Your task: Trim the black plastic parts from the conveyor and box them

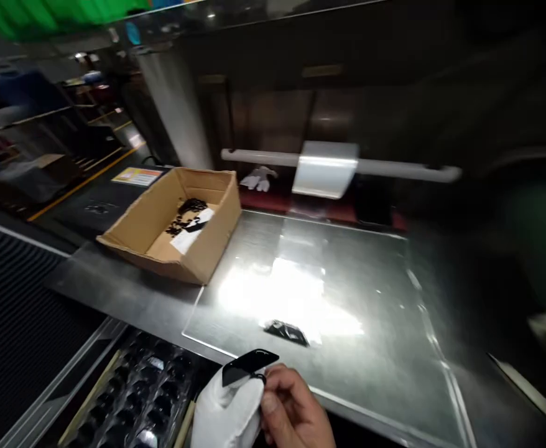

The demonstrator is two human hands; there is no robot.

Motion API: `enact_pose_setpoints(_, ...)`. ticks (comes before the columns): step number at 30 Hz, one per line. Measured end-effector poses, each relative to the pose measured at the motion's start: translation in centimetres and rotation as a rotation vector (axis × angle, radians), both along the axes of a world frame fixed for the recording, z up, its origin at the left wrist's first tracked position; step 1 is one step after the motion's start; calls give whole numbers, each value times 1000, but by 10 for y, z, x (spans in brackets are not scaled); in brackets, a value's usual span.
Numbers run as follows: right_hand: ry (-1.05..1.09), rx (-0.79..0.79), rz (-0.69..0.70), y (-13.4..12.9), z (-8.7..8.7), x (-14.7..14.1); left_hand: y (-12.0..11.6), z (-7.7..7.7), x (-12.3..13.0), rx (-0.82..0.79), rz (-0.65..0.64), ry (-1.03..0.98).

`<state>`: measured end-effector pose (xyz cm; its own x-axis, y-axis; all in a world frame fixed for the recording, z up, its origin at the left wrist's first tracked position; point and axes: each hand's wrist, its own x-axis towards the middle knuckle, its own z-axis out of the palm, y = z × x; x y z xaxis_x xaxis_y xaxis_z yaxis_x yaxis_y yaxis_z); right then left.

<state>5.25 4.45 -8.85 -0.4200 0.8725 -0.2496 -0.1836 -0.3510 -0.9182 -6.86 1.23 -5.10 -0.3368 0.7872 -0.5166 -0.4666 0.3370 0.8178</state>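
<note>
We see open cardboard box (219,239) on left of metal tabletop (147,295), white paper (183,241) inside. Behind tabletop, we have white horizontal tube (398,168), pale sheet (326,169) hung over its middle; blurred, what looks like white glove (257,180) below tube's left part. Pale upright post (173,106) farther left. Yellow-and-white label (136,177) near box. We spot yellow floor line (86,180) beyond, green sheeting (58,15) at top left.

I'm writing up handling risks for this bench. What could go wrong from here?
The glossy black part might get smudged by the bare right hand at its edge. It could slip from the gloved left hand. The black piece lying on the shiny tabletop, close by, could be knocked.
</note>
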Motion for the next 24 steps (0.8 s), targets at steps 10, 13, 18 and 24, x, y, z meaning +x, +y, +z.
enact_pose_setpoints(10, -99, 270, -344, -106, 5, 38, -80, -19, 45, 112, -187, -135)
enact_pose_setpoints(13, -131, 491, -354, -112, 8, 55, -95, -16, 38, 168, -276, -239)
enact_pose_setpoints(18, -230, 971, -127, -93, 26, 92, -105, -23, 18, 443, -532, -777)
enact_pose_setpoints(24, -501, 1424, 143, -65, 43, 108, -102, -28, 26, 524, -489, -860)
